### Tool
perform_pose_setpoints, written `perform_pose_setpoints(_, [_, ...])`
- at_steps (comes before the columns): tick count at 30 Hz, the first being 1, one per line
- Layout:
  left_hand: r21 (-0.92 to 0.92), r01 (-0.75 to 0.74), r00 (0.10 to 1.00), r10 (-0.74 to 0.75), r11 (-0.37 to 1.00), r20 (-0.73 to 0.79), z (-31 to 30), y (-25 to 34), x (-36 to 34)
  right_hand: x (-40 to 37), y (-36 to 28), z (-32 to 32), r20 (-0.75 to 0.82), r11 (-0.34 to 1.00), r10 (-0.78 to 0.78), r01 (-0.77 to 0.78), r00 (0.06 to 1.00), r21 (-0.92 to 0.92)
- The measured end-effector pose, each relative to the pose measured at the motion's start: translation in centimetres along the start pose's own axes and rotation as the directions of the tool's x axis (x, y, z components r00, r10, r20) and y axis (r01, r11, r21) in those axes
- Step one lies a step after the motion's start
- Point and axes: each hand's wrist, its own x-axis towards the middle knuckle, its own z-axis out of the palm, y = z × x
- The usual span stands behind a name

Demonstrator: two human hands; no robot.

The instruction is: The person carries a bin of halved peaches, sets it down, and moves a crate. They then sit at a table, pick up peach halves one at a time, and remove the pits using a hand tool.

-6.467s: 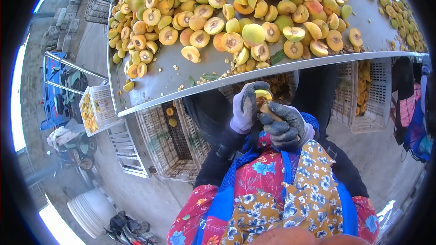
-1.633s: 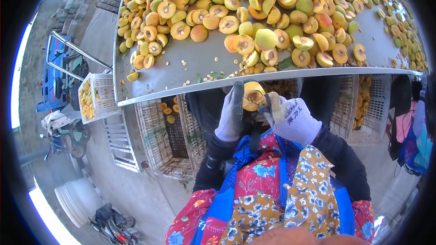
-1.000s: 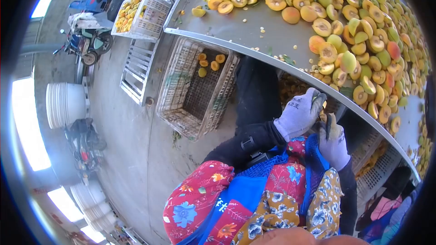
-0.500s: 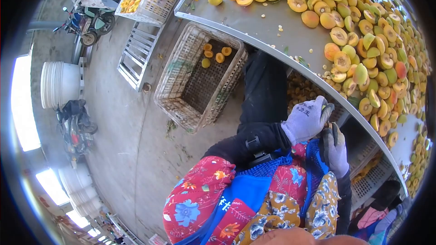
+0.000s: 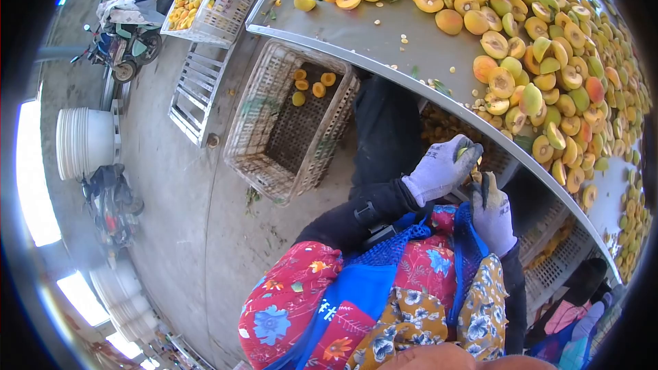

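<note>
My left hand (image 5: 442, 170), in a pale lilac glove with dark fingertips, is closed around a greenish-yellow apricot (image 5: 464, 151), mostly hidden by the fingers. Just below and right of it, my right hand (image 5: 493, 216), gloved the same way, has its fingers bent together. A small yellow-brown piece (image 5: 477, 173) shows between the two hands; I cannot make out what it is. Both hands are in front of my body at the edge of a metal table (image 5: 384, 31). Many halved apricots (image 5: 500, 82), some with a pit cavity or pit showing, are heaped on it.
A dirty plastic crate (image 5: 250, 133) with several apricot halves stands on the floor to the left. Beyond it are a slatted white stand (image 5: 195, 99) and a white crate of fruit (image 5: 195, 3). Scooters (image 5: 127, 48) and stacked white tubs (image 5: 86, 140) are farther off. More crates (image 5: 548, 267) sit under the table.
The whole view has shifted slightly, so the table and crate appear farther left. My hands have drawn a little apart, and the yellow-brown piece between them shows more.
</note>
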Motion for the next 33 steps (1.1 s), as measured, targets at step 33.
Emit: perform_pose_setpoints(33, [-0.049,0.063,0.998,-0.062,0.997,0.011,0.7,-0.8,-0.7,-0.9,-0.9,0.4,0.027,0.999,-0.041,0.041,0.999,-0.014])
